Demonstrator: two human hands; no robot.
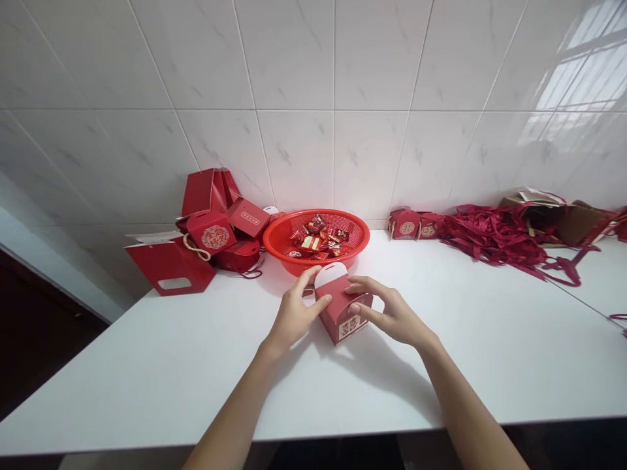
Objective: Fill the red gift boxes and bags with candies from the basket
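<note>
A small red box (334,317) with a pale printed front panel stands on the white table, its white-lined top flap raised at the back. My left hand (296,312) holds the left side, thumb on the upper edge. On the right side and top rest the curved fingers of my right hand (386,310), thumb near the front edge. Just behind the box is a red plastic basket (279,245) with wrapped candies (313,241) inside.
Several red boxes (210,232) are piled at the back left. Two small red boxes (407,224), a heap of dark red ribbons (490,232) and an open brown box (571,225) lie along the tiled wall at right.
</note>
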